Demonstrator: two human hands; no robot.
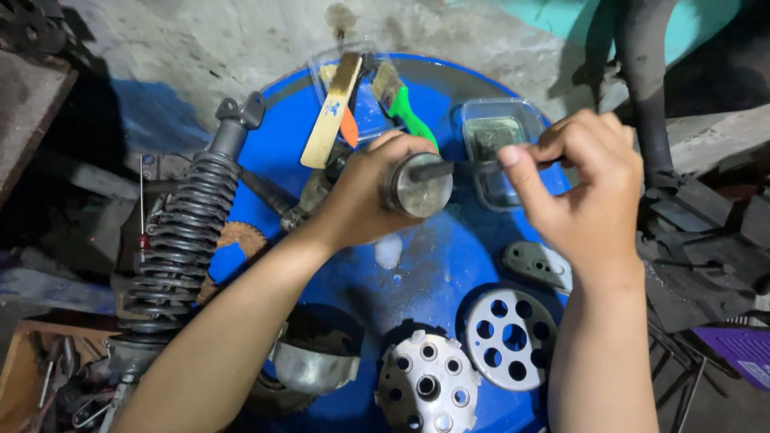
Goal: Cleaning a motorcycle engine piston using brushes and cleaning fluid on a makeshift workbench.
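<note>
Seen from above, a blue drum top (pixel 417 281) serves as the bench. At far left a coil-spring shock absorber (pixel 180 232) lies along the drum's edge. Further right and far, two brushes, one with a pale wooden handle (pixel 330 112) and one with a green handle (pixel 409 112), rest by a clear tub (pixel 497 132). At centre the left hand (pixel 365 196) wraps its fingers round a metal piston (pixel 419 186), held above the drum with its flat crown facing the camera. To the right, the right hand (pixel 581 188) pinches a thin dark rod (pixel 449 168) between thumb and fingertips, its tip at the piston's side. The step in hand appears to be working the rod at the piston; any further move would call for a steady left grip. Near right lie two perforated round plates (pixel 511 327) (pixel 427 385).
</note>
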